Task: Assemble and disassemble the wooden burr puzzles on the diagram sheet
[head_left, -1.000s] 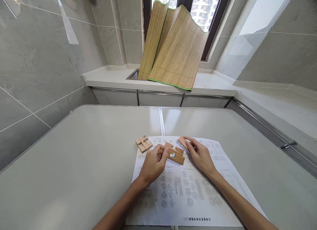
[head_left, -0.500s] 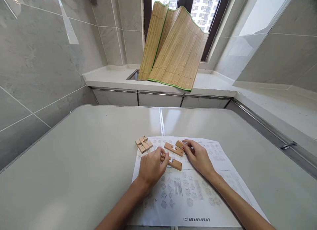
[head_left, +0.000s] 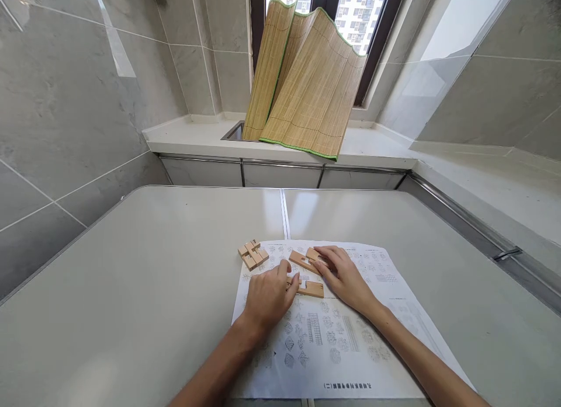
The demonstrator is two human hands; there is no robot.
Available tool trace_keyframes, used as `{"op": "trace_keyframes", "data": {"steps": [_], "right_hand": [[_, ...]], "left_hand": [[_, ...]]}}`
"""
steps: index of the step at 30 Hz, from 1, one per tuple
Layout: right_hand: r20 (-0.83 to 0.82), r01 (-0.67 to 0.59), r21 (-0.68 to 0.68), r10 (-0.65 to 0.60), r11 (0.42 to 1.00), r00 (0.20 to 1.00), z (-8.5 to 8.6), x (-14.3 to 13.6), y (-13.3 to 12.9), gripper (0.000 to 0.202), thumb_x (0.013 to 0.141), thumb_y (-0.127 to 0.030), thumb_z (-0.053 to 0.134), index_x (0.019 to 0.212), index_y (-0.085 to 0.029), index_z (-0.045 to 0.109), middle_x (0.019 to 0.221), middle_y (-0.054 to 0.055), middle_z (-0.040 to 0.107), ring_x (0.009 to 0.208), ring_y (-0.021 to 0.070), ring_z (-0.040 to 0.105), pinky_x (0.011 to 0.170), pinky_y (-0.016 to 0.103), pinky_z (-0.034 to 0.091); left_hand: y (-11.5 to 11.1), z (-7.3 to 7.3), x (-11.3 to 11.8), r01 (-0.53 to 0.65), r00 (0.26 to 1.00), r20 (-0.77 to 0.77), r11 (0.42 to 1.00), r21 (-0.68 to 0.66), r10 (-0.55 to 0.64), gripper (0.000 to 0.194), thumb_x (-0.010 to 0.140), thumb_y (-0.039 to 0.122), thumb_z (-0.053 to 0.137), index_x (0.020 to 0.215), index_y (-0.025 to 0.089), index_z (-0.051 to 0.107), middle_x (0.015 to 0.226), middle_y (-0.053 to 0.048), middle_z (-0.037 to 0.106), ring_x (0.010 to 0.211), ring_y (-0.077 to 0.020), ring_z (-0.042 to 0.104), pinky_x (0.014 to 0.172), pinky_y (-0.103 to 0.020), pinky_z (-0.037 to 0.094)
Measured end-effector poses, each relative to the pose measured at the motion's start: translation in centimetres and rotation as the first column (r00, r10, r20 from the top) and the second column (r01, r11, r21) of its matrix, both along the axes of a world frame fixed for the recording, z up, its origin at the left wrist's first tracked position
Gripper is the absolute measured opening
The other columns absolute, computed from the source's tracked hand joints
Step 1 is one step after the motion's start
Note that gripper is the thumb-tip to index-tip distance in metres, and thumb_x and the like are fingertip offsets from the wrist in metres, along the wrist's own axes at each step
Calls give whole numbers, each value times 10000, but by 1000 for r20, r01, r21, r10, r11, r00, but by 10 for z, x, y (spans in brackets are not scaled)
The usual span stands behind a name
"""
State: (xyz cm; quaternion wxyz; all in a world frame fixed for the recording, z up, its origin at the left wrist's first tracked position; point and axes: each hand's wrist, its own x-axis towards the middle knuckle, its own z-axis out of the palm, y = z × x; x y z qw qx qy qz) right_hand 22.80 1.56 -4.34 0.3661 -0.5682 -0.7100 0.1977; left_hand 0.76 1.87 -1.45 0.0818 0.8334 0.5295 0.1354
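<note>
My left hand [head_left: 268, 293] is closed, thumb and fingers on the left end of a notched wooden puzzle piece [head_left: 314, 289], whose right end lies bare toward the right. Fingers of my right hand [head_left: 346, 277] grip a second wooden puzzle piece [head_left: 312, 253]. That one is against another notched wooden piece [head_left: 300, 259]; whether the two interlock I cannot tell. All three are over a printed sheet [head_left: 350, 372] of puzzle diagrams. Beyond my left hand, at the sheet's upper left corner, sits a flat cluster of fitted wooden blocks [head_left: 253, 255].
The sheet lies on a pale table [head_left: 109, 290] with a seam [head_left: 284, 213] down its middle. Behind the table a white ledge [head_left: 193, 141] carries a folded bamboo mat [head_left: 307, 91] leaning at the window. Grey tiled walls [head_left: 87, 103] stand on both sides.
My right hand has moved slightly left with its wooden piece, now closer over the notched piece beside it. The piece in my left hand has turned to lie more level.
</note>
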Motion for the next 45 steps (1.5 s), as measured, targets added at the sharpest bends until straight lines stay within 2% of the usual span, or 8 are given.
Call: {"op": "trace_keyframes", "data": {"steps": [6, 10, 17, 21, 26, 31, 40, 45], "right_hand": [[85, -64, 28, 61, 998, 995, 3, -1, -3, 444, 979, -456, 589, 1407, -351, 529, 1326, 85, 590, 1228, 318, 549, 1040, 521, 498], [90, -111, 12, 109, 994, 990, 5, -1, -4, 437, 980, -443, 596, 1403, -356, 532, 1327, 76, 591, 1244, 314, 535, 1051, 516, 491], [-51, -139, -17, 138, 990, 989, 9, -5, -4, 384, 1024, -429, 498, 1390, -322, 549, 1365, 88, 585, 1273, 307, 539, 1067, 514, 485], [-193, -178, -76, 161, 981, 968, 16, -8, -5, 352, 1055, -401, 416, 1366, -303, 549, 1372, 75, 606, 1268, 273, 565, 1086, 479, 475], [-300, -279, -125, 232, 952, 925, 21, -12, -8, 387, 1059, -430, 410, 1412, -316, 523, 1436, 58, 575, 1342, 262, 524, 1167, 481, 403], [-449, -345, -188, 232, 920, 863, 24, -15, -11, 418, 1051, -491, 426, 1426, -335, 520, 1487, 43, 538, 1393, 260, 481, 1200, 493, 371], [-663, -462, -273, 183, 843, 726, 30, -16, -15, 426, 1037, -523, 470, 1435, -376, 508, 1554, 10, 487, 1458, 238, 417, 1253, 498, 283], [-664, -449, -234, 195, 862, 722, 29, -20, -14, 437, 1016, -539, 510, 1408, -346, 532, 1532, 37, 515, 1451, 241, 433, 1254, 504, 284]], "left_hand": [[5, 0, -5, -27, 997, 74, 985, 172, 14, 94, 1010, 263, 501, 1021, 197, 567, 918, -46, 705, 776, -212, 666, 621, -297, 417], [9, 0, -7, 25, 983, 169, 960, 280, -75, 91, 1011, 208, 474, 1015, 195, 564, 1021, -78, 657, 916, -238, 635, 789, -359, 499], [5, -2, -4, 215, 928, 259, 953, 211, -267, 265, 973, 283, 575, 1221, 197, 538, 1291, -135, 589, 1233, -300, 557, 1022, -477, 498], [4, -3, -3, 254, 911, 297, 957, 142, -286, 348, 957, 259, 594, 1285, 200, 495, 1297, -131, 585, 1214, -288, 571, 1030, -474, 509], [1, -4, -1, 293, 895, 310, 947, 135, -321, 516, 941, 243, 604, 1420, 213, 415, 1424, -163, 487, 1287, -306, 527, 1060, -494, 495], [-1, 2, 1, 322, 893, 262, 927, 194, -365, 413, 926, 289, 638, 1316, 224, 520, 1432, -152, 492, 1353, -335, 458, 1096, -540, 441], [-6, 11, 1, 506, 808, 248, 845, 174, -535, 496, 773, 386, 785, 1199, 226, 590, 1334, -130, 581, 1243, -312, 545, 1064, -488, 474], [-6, 9, 2, 469, 833, 250, 870, 152, -493, 382, 792, 264, 716, 1155, 236, 601, 1272, -94, 608, 1218, -285, 545, 1077, -463, 456]]}}
